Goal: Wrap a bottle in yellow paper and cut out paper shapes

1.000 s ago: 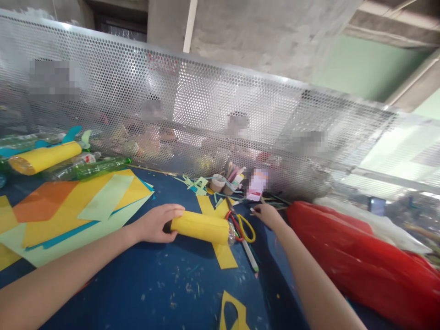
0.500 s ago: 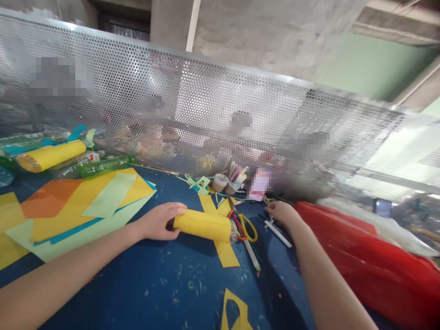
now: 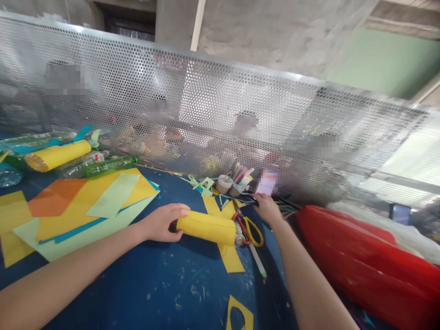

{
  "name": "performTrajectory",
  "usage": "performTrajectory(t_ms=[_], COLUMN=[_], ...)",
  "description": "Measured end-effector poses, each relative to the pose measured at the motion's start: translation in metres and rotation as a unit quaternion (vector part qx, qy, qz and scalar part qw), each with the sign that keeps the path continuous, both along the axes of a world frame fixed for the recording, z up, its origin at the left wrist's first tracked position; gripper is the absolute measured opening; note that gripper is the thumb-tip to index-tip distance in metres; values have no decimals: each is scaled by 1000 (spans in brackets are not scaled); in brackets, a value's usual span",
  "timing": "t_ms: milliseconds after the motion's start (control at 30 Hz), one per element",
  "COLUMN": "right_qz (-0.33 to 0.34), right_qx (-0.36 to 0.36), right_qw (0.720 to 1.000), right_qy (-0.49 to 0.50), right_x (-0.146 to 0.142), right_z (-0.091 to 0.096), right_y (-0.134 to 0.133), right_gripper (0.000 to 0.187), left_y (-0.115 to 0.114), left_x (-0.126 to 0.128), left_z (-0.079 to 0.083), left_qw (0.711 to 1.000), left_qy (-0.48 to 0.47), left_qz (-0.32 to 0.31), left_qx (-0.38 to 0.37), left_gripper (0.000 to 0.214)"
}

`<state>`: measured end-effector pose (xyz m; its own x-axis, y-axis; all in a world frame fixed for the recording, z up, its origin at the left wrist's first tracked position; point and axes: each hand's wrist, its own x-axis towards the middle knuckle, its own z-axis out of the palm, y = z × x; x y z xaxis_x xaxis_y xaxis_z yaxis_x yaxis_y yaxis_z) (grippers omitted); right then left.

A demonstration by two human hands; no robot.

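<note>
My left hand (image 3: 168,222) is closed around one end of a plastic bottle wrapped in yellow paper (image 3: 208,228). The bottle lies on its side, its clear end pointing right. Red-and-yellow-handled scissors (image 3: 253,231) rest against that end. Under the bottle a yellow paper strip (image 3: 231,257) pokes out. My right hand (image 3: 267,210) reaches over the table below the phone (image 3: 266,182), fingers forward and slightly apart, near dark thin strips or cords (image 3: 285,201). Nothing shows in its grip. A white-and-green pen (image 3: 257,262) lies just beyond the scissors.
Coloured paper sheets (image 3: 67,215) are stacked at left, with a second yellow-wrapped bottle (image 3: 58,156) and green bottles (image 3: 112,166) behind. Small cups (image 3: 224,184) hold sticks. A red plastic bag (image 3: 364,261) fills the right. A perforated metal screen (image 3: 206,105) separates people beyond.
My right hand has moved left, closer to the phone. A white stick seen beside it before is now out of sight. My left hand keeps its hold on the bottle.
</note>
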<state>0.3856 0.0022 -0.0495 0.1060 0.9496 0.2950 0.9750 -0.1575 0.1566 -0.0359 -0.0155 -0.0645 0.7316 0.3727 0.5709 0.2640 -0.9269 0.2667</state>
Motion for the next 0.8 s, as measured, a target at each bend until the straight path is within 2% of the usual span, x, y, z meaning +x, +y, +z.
performTrajectory(t_ms=[133,433,600,800], right_qz=[37,46,39,-15], right_qx=[-35,-108,-143,-140], right_qw=[999,993,989,989], right_qy=[1,14,16,35], right_x=[6,17,23,51], right_z=[-4,-1,14,45], right_y=[7,4,-13,-42], right_gripper=[29,21,18,21], left_y=[0,1,1,1], left_x=[0,1,0,0], left_z=[0,-1,-2,-2], left_qw=[1000,1000,1000,1000], left_qy=[-2,0,0,-2], left_qz=[1,6,4,6], left_qx=[1,0,-5,-11], left_gripper=[48,46,48,49])
